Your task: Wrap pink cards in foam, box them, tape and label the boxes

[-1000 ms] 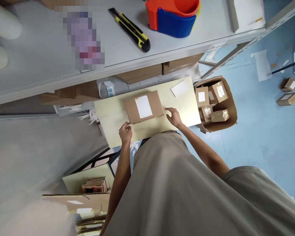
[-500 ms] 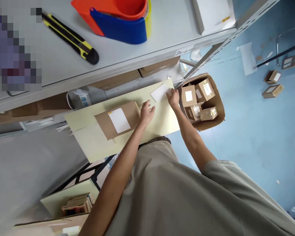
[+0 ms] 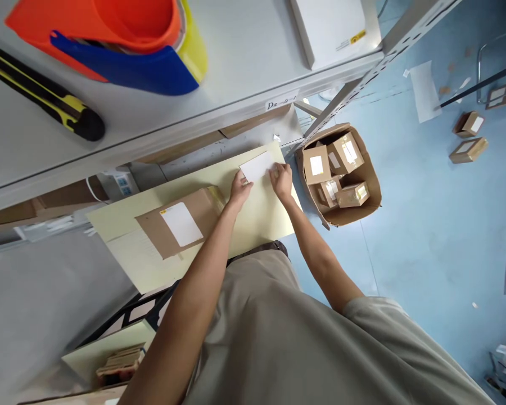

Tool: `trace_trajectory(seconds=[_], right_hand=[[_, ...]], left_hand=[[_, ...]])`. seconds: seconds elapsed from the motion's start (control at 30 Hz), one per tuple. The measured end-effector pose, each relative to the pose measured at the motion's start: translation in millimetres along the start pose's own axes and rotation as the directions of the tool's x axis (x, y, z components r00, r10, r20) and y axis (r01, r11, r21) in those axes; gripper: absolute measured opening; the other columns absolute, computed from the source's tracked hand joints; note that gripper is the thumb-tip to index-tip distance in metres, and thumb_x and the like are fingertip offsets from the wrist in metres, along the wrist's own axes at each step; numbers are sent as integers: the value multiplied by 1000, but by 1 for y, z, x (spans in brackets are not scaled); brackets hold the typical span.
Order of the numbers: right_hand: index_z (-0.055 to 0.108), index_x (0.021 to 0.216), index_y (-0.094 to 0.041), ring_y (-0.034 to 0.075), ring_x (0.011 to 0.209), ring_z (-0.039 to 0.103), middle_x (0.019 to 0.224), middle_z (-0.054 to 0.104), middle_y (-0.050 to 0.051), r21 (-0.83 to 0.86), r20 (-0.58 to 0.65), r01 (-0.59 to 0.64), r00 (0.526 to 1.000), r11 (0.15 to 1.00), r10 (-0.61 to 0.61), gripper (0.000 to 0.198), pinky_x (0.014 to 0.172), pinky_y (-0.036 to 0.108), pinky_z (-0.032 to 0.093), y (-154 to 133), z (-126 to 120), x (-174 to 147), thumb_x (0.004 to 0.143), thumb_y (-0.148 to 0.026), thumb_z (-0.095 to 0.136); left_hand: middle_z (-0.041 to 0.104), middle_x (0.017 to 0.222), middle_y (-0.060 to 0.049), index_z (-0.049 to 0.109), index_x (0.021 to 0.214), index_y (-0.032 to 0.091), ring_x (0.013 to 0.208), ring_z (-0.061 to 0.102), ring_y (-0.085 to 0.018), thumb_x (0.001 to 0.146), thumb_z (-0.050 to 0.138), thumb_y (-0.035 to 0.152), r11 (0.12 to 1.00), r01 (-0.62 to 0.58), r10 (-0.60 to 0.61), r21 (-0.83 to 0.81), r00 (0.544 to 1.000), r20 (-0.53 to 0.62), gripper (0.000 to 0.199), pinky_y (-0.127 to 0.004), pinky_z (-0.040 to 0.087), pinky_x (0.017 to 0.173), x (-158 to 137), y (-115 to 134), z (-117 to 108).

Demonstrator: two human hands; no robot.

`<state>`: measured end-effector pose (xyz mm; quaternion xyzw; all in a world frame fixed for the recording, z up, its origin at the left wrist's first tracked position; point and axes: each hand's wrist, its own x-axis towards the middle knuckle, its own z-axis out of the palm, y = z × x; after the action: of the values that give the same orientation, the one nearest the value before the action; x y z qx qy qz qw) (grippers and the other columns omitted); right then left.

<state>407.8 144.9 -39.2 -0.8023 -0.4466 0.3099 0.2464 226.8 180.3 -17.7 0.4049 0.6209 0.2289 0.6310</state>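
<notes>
Pale worktop (image 3: 261, 214) runs below the shelf (image 3: 231, 73), with an open carton (image 3: 371, 183) near its right end and a brown box (image 3: 200, 211) lying flat on its left part. Left hand (image 3: 240, 191) and right hand (image 3: 281, 180) are at opposite ends of a white slip (image 3: 257, 166) over the worktop's right part, fingers seemingly touching its edges; whether either pinch is closed cannot be told. Step in hand judged to be handling the slip two-handed; next move probably calls for light, even pressure at both ends, lest it buckle.
</notes>
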Motion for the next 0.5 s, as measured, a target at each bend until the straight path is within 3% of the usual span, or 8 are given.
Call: trace_trajectory(seconds=[0.3, 0.5], right_hand=[[72, 146, -17, 32, 128, 68, 139, 69, 18, -60, -29, -106, 994, 993, 104, 38, 109, 45, 59, -16, -3, -11, 115, -35, 58], [77, 131, -18, 30, 125, 67, 132, 70, 16, -21, -50, -123, 991, 992, 121, 32, 106, 44, 60, -10, -2, -5, 115, -39, 59]], left_hand=[[68, 159, -15, 65, 155, 23, 148, 65, -35, 72, 74, 10, 999, -35, 34, 23, 999, 21, 85, -51, 55, 123, 9, 7, -1], [70, 158, -14, 67, 151, 23, 147, 66, -35, 74, 73, 13, 999, -23, 23, 30, 1000, -5, 78, -50, 54, 124, 15, -1, 0]])
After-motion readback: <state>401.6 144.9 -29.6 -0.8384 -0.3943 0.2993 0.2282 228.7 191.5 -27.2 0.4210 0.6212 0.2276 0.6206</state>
